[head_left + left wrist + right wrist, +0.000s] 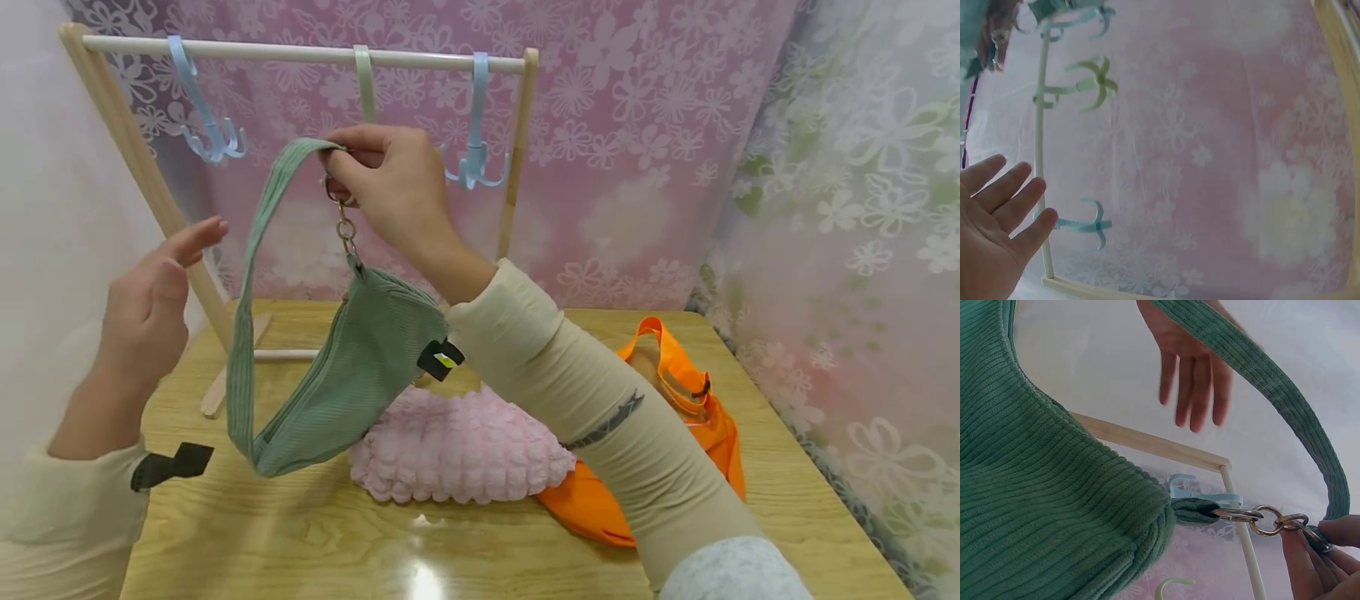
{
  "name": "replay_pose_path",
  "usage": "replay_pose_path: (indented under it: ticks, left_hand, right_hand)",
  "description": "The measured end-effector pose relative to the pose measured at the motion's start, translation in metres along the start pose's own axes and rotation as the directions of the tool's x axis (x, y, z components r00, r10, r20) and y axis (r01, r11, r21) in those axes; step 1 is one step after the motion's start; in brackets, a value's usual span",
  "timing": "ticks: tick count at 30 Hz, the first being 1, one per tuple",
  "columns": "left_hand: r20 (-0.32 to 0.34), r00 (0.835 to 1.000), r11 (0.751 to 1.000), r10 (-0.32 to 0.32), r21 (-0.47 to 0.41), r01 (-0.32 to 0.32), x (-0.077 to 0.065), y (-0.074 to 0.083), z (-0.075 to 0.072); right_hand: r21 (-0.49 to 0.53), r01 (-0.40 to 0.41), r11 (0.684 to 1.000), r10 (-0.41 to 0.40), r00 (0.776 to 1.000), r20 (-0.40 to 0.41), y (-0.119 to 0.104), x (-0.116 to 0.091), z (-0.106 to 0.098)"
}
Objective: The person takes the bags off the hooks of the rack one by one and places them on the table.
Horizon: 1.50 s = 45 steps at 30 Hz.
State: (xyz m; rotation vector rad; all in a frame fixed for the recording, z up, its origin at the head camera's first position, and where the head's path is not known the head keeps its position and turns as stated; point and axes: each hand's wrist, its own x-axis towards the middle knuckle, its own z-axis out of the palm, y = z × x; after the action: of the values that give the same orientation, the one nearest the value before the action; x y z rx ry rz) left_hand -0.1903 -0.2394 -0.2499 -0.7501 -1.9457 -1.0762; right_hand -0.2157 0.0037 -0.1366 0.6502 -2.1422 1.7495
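Observation:
My right hand (pixel 401 179) pinches the strap of a green corduroy shoulder bag (pixel 360 358) near its metal ring chain (pixel 1266 519). The bag hangs tilted in the air in front of the rack, its strap (pixel 258 225) looping out to the left. My left hand (pixel 146 312) is raised left of the strap, fingers straight and apart from the bag. In the left wrist view that palm (pixel 991 231) faces up with spread fingers. Behind the bag, a white rail (pixel 300 53) carries a blue hook (pixel 213 137) at left, a green hook (pixel 1094 83) in the middle and another blue hook (pixel 476 158) at right.
A pink puffy bag (pixel 457 450) lies on the wooden table (pixel 247 533) below the green bag. Right of it lies an orange bag (pixel 723 442) with its strap standing up, partly behind my right sleeve. Wooden posts (pixel 517 158) hold the rail, and floral curtains hang behind.

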Motion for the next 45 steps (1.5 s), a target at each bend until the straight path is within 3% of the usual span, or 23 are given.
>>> replay_pose_path:
  ticks: [5, 9, 13, 18, 22, 24, 30, 36, 40, 45]
  left_hand:
    - [0.099, 0.993, 0.998, -0.063, 0.011, 0.063, -0.033, 0.016, -0.001]
    - [0.185, 0.971, 0.987, -0.15, 0.078, 0.137, -0.046, 0.022, -0.007]
    - [0.279, 0.948, 0.982, -0.154, 0.151, 0.115, -0.053, 0.02, -0.011]
    - [0.315, 0.942, 0.982, -0.118, 0.18, 0.063, -0.06, 0.012, -0.017]
    - [0.268, 0.953, 0.97, -0.139, 0.229, 0.078, -0.065, 0.005, -0.024]
    - [0.232, 0.956, 0.963, -0.18, 0.237, 0.124, -0.066, 0.003, -0.026]
    - [0.142, 0.937, 0.937, -0.32, 0.196, 0.29, -0.063, 0.0, -0.03]
    - [0.013, 0.923, 0.911, -0.385, 0.169, 0.377, -0.056, -0.001, -0.034]
    - [-0.067, 0.92, 0.912, -0.385, 0.123, 0.391, -0.048, -0.003, -0.039]
    - [-0.171, 0.928, 0.94, -0.33, 0.03, 0.34, -0.04, -0.013, -0.046]
  right_hand:
    - [-0.006, 0.01, 1.0, -0.01, 1.0, -0.013, -0.001, -0.001, 0.003]
    - [0.012, 0.028, 1.0, -0.028, 0.999, -0.025, -0.001, -0.001, 0.005]
    - [0.031, 0.037, 0.999, -0.036, 0.999, -0.03, -0.002, -0.002, 0.008]
    - [0.015, 0.046, 0.999, -0.046, 0.999, -0.025, -0.001, -0.003, 0.011]
    - [-0.014, 0.062, 0.998, -0.063, 0.998, -0.018, -0.001, -0.004, 0.012]
    - [-0.031, 0.075, 0.997, -0.076, 0.997, -0.017, 0.0, -0.005, 0.011]
    - [-0.054, 0.087, 0.995, -0.087, 0.996, -0.003, 0.002, -0.009, 0.01]
    - [-0.05, 0.075, 0.996, -0.073, 0.997, 0.033, 0.006, -0.012, 0.012]
    - [-0.039, 0.066, 0.997, -0.063, 0.996, 0.065, 0.012, -0.017, 0.014]
    - [-0.017, 0.058, 0.998, -0.055, 0.993, 0.109, 0.021, -0.024, 0.019]
